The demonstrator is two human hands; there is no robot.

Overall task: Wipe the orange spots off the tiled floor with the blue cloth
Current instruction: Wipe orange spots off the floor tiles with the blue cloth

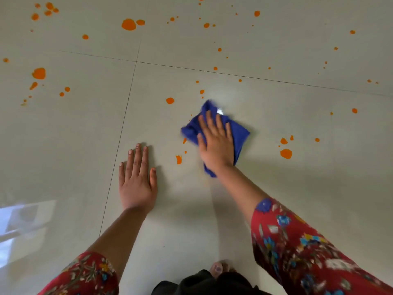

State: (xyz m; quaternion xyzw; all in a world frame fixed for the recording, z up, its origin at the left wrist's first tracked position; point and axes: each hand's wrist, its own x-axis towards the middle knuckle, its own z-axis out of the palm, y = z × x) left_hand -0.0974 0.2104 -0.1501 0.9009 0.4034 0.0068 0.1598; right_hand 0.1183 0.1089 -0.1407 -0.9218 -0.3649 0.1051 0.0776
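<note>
Your right hand lies flat on the blue cloth, fingers straight and slightly spread, pressing it against the tiled floor rather than clutching it. The cloth is crumpled under your palm, just right of the frame's centre, and its far corner is blurred. Your left hand is planted palm down on bare tile, fingers straight and close together, holding nothing, near the cloth but apart from it.

Orange spots dot the pale, glossy floor. The largest cluster sits across the far tiles, with big blots at upper left and fine specks at upper right. Nearer to you, one smeared mark lies between your two hands, just beside the cloth's left edge. A round spot lies beyond the cloth to its left, and a group of blots lies to its right, well clear of it.

Dark grout lines cross just above the cloth, and your left hand rests just right of the vertical one. Red floral sleeves cover both forearms down to mid-arm. A bare toe shows at the bottom edge above a dark garment. A bright window reflection glares on the tile at lower left.
</note>
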